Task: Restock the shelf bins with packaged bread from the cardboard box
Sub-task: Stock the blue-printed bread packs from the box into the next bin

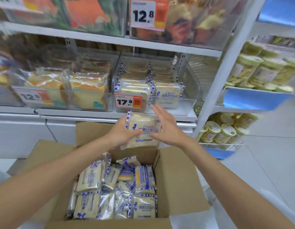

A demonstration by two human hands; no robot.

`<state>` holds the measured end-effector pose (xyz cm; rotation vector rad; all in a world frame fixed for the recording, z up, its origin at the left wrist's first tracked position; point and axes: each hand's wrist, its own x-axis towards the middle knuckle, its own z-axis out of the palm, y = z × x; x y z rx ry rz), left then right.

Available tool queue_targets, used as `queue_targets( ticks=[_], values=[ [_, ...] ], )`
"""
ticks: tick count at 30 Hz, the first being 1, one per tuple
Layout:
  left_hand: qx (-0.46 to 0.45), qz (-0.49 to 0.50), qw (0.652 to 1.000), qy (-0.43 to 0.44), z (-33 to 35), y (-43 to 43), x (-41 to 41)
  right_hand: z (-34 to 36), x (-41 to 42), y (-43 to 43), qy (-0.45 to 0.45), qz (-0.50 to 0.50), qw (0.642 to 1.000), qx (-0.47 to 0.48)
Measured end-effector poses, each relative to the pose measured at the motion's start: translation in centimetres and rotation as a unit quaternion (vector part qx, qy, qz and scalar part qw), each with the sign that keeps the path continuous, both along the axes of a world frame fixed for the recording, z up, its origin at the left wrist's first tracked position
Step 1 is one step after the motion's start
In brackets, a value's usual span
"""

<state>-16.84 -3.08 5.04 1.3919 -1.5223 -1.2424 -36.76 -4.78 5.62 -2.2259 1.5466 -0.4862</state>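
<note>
Holding one bread packet (144, 129) up over the cardboard box (178, 179), just below & in front of the clear bin (175, 104) w/ the 17.8 tag (126, 101). Our left hand (121, 131) grips the packet's left edge, fingers curled onto its front. Our right hand (167, 128) is spread wide w/ straight fingers at the packet's right side, holding nothing; we can't tell if the palm touches the film. Packet: flat, squarish, glossy clear film, pale sliced bread inside, blue-white checked strip down the left seam, blue print across the front too blurred to read. Box: plain brown corrugated card, flaps folded out, packed w/ more packets (110, 187) of the same kind, some flat, some on edge, film crinkled. Bin: rigid see-thru plastic, same blue-trimmed packs stacked inside. Its tag is white w/ black "17.8" & an orange block at right. The neighbour bin (87, 108) on the left holds thicker golden loaves in clear bags w/ teal marks; its 12.8 tag (32, 96) looks alike. An upper tag (143, 14) also reads "12.8". Shelf (77, 114) is white metal. Far right: round yellowish tubs (223, 129) w/ pale lids.
</note>
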Motion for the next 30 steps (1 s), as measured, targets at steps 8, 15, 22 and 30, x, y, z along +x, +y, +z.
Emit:
queue_targets(
  ticks=[8, 15, 22, 30],
  values=[
    [-0.221, -0.082, 0.958, -0.162, 6.8, -8.1, -1.4, 11.2, -5.0, -5.7, 0.109, -0.037, 0.962, -0.247],
    [-0.305, -0.08, 0.818, -0.481, 4.3, -14.5, -0.3, 12.2, -7.6, -11.4, 0.228, -0.081, 0.966, -0.093],
    [-0.365, -0.061, 0.774, -0.514, 2.2, -15.1, 0.0, 10.0, -7.4, -13.9, 0.241, -0.036, 0.969, -0.031],
    [-0.369, -0.061, 0.77, -0.518, 2.4, -14.8, 0.1, 9.9, -7.3, -13.7, 0.182, -0.033, 0.981, -0.065]
  ],
)
